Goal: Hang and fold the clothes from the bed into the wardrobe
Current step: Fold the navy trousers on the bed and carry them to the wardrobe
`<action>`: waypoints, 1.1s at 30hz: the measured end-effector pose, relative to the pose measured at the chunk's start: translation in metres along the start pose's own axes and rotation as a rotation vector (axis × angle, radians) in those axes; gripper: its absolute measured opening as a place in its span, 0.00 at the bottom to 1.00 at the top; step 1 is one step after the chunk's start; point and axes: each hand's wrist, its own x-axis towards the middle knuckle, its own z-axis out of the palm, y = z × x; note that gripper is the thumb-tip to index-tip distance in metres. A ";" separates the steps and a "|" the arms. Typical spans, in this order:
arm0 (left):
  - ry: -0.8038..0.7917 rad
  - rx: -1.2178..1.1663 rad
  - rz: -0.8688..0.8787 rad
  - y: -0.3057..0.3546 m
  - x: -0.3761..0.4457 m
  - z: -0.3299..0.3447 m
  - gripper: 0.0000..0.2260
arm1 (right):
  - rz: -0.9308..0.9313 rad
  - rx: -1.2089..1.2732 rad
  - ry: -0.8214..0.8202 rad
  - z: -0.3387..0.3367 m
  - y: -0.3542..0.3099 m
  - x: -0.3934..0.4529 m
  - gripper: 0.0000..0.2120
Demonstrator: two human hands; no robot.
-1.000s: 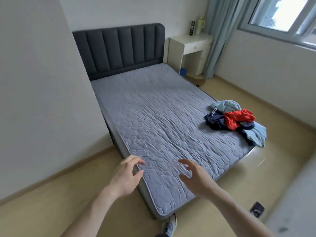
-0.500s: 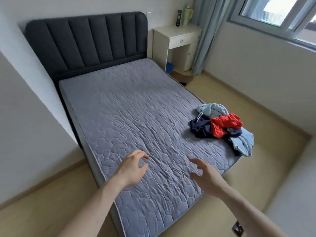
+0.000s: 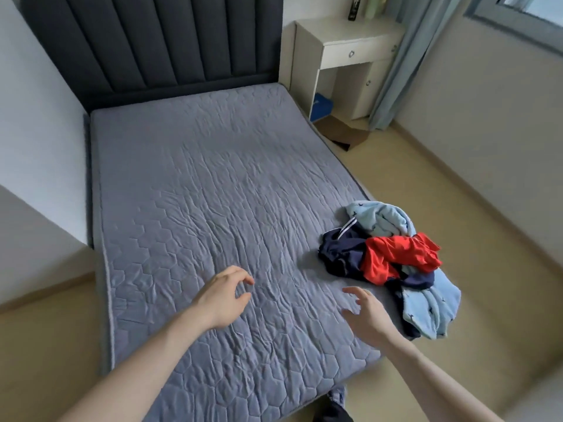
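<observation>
- The pile of clothes [image 3: 393, 263] is a loose heap of 3 colours: a pale blue patterned garment [image 3: 432, 303] at the top and bottom, a navy piece [image 3: 342, 254] with white stripes on its left, and a red piece [image 3: 396, 257] crumpled across the middle.
- It lies on the grey quilted bed [image 3: 213, 208], at about 4 o'clock from the mattress centre, against the right edge near the foot corner; the lower blue part hangs just over that edge.
- The heap's long axis runs from 11 o'clock to 5 o'clock, roughly along the bed's right edge.
- The rest of the mattress, from the pile across to the left edge and up to the dark padded headboard [image 3: 158, 41], is bare wrinkled quilt.
- Tan floor runs along the bed's right side toward a white nightstand [image 3: 350, 56] at 1 o'clock.
- The left hand [image 3: 224, 295] is over the quilt, fingers loosely curled, holding nothing.
- The right hand [image 3: 365, 312] is just left of the pile, fingers spread and bent, holding nothing and not touching the clothes.
</observation>
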 end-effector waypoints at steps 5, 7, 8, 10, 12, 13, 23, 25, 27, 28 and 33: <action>-0.063 -0.008 -0.150 0.067 0.078 0.066 0.07 | 0.013 -0.023 -0.101 -0.046 0.086 0.096 0.25; -0.078 -0.028 -0.171 0.086 0.111 0.086 0.06 | 0.014 -0.055 -0.148 -0.053 0.113 0.132 0.26; -0.088 -0.032 -0.182 0.092 0.122 0.093 0.06 | 0.009 -0.080 -0.169 -0.053 0.122 0.146 0.26; -0.095 -0.044 -0.218 0.099 0.152 0.114 0.06 | 0.009 -0.124 -0.205 -0.047 0.146 0.185 0.27; -0.108 -0.044 -0.251 0.094 0.183 0.140 0.05 | 0.021 -0.123 -0.223 -0.030 0.169 0.228 0.28; -0.113 -0.040 -0.271 0.090 0.195 0.149 0.05 | 0.023 -0.117 -0.219 -0.022 0.176 0.248 0.28; -0.136 -0.044 -0.377 -0.014 0.298 0.304 0.05 | 0.016 -0.220 -0.244 0.124 0.257 0.422 0.30; -0.097 -0.063 -0.364 -0.025 0.300 0.325 0.05 | 0.055 -0.247 -0.257 0.140 0.267 0.441 0.28; -0.040 -0.103 -0.347 -0.032 0.300 0.341 0.06 | 0.101 -0.220 -0.253 0.156 0.280 0.456 0.28; -0.017 -0.120 -0.349 -0.035 0.299 0.346 0.07 | 0.115 -0.181 -0.235 0.163 0.285 0.460 0.26; 0.100 -0.194 -0.366 -0.044 0.277 0.343 0.10 | 0.044 0.030 -0.036 0.149 0.275 0.442 0.18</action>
